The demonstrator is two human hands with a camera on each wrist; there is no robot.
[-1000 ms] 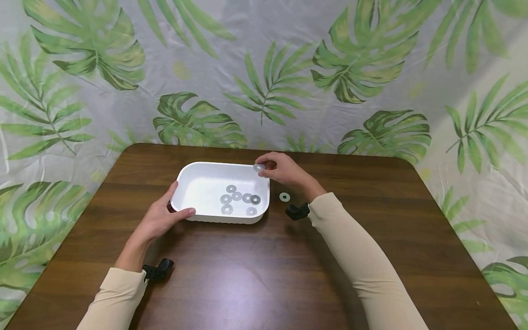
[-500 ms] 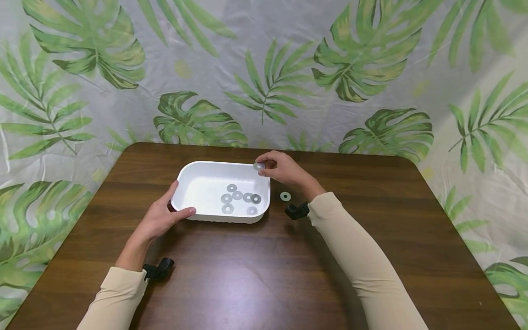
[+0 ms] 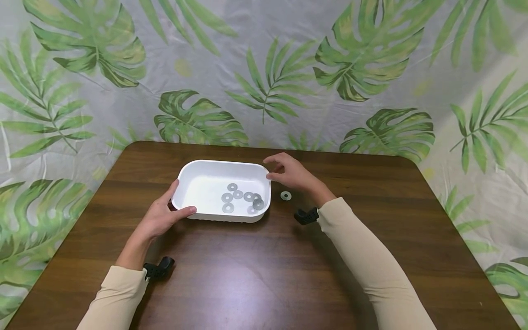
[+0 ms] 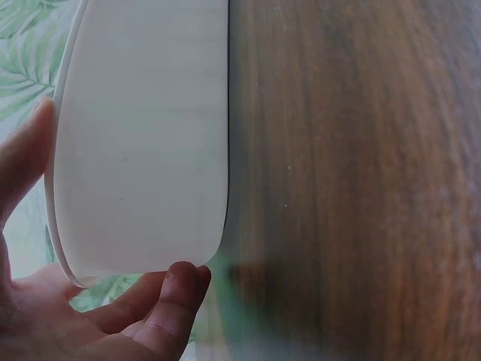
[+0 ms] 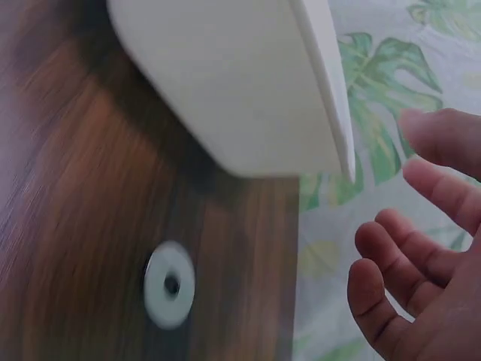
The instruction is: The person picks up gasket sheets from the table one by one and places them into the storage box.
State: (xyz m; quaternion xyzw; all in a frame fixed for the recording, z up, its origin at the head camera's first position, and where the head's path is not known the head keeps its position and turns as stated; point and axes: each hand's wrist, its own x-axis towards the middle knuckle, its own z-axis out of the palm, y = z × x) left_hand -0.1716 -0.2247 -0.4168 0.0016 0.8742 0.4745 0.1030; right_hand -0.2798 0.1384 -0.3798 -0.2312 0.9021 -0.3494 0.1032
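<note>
Drop step done, I judge: my right hand [image 3: 294, 174] hovers by the tray [image 3: 198, 183], fingers loose, empty. Left hand [image 3: 162, 215] grips its rim. Next: pinch the lone washer [image 3: 285, 196] (flat on worktop, right of tray).

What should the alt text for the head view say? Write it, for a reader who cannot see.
A person's left hand grips the near left corner of a white tray holding several washers, on a brown table. The right hand hovers open and empty by the tray's far right corner. One washer lies on the table right of the tray.
</note>
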